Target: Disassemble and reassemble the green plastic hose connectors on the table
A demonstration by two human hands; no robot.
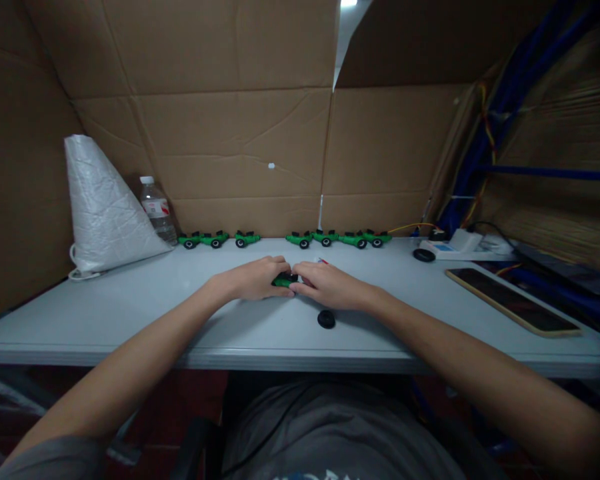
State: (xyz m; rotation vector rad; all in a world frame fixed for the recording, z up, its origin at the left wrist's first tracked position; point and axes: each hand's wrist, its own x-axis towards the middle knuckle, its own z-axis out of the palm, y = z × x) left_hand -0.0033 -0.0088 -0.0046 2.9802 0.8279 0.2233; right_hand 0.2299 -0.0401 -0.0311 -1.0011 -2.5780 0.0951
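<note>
Both hands meet over the middle of the white table, fingers closed around a small green toy car [283,282] with black parts. My left hand [261,277] grips its left side, fingers curled over the top. On its right end my right hand [325,283] is closed, thumb and fingertips pressed to it. Part of the car is hidden by the fingers. A small red and white thing [323,261] shows just behind my right hand, too covered to name. Close below that hand, a round black wheel [326,319] lies flat on the table.
Several green toy cars [325,237] line the table's back edge against the cardboard wall [230,147]. At left stand a silvery bag [105,207] and a water bottle [157,210]. A phone [510,301], a power strip [460,245] and a black round piece [423,255] lie right.
</note>
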